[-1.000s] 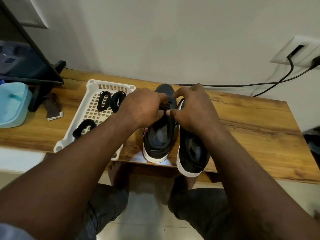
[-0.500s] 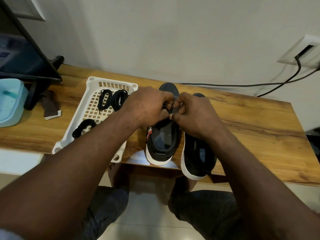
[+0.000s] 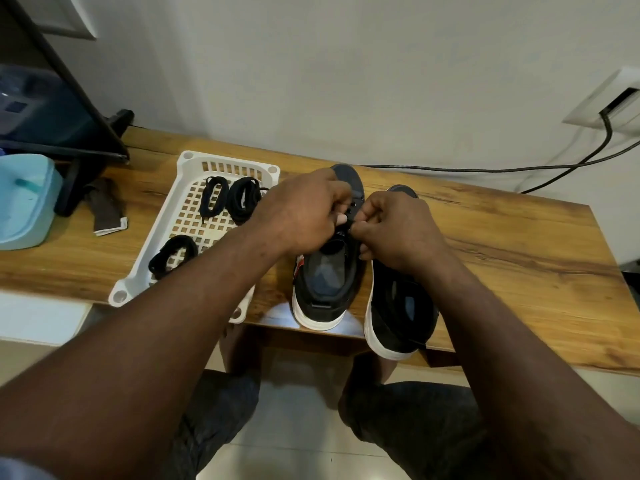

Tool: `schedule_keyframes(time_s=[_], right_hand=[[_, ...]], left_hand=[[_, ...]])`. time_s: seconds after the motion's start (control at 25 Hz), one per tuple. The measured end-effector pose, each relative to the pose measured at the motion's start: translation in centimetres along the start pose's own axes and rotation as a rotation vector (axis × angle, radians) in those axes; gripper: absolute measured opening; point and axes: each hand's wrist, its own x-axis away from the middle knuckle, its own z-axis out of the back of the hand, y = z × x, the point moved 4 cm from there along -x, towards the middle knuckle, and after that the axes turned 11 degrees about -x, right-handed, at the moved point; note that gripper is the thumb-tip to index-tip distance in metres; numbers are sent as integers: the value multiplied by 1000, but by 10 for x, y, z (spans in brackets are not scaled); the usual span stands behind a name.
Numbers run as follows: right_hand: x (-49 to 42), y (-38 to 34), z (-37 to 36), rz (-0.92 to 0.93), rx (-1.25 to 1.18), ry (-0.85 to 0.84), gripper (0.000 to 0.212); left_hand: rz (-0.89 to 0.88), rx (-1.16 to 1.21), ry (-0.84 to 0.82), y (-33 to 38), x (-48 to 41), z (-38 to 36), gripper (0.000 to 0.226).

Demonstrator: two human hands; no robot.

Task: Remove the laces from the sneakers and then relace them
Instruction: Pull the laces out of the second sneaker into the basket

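Heels of two black white-soled sneakers (image 3: 325, 282) overhung the brown wooden table's (image 3: 519, 258) near edge; bare wood lay open rightward. The left hand (image 3: 301, 209) and right hand (image 3: 394, 230) each pinched a black lace (image 3: 350, 224) above one sneaker's eyelets.

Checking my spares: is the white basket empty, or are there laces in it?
Not empty. Three coiled black laces lie in the white basket, two at its far end, one nearer.

Hands (L (image 3: 298, 210), R (image 3: 394, 232)) prob. pinch lace (image 3: 350, 224)
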Motion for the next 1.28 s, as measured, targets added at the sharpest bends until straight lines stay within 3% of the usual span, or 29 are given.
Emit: schedule_keyframes(time_s=[0.2,0.4,0.56,0.64,0.8,0.84,0.92,1.0,1.08,1.12,1.24,1.28], right_hand=[[1,2,2,-35,-61,-8,9],[1,0,2,-50,-84,-14,7],[1,1,0,-61,-137,-28,7],[1,2,0,-63,-146,-27,7],[1,2,0,-67,-150,-22,8],[0,1,-1,-68,-146,-24,9],[0,-1,-3,-70,-144,-33,9],[0,-2,-6,-69,-155,-35,8],[0,-1,-6,-68,-160,-27,8],[0,-1,-6,-69,-163,-23,8],[0,1,-5,-71,-150,-9,10],[0,1,-4,-68,-133,-3,10]], left_hand=[[263,680,-47,-29,5,-12,18],[253,651,-86,-25,5,-3,17],[114,264,-224,-10,4,8,12],[108,277,-176,-9,3,10,10],[276,924,-68,-24,12,16,6],[290,904,-59,-27,14,18,9],[244,592,-82,-31,14,21,20],[154,235,-131,-24,13,23,14],[130,118,-100,-15,11,23,12],[150,201,-58,-13,11,22,13],[328,845,25,-19,17,26,11],[335,896,14,-23,19,29,8]])
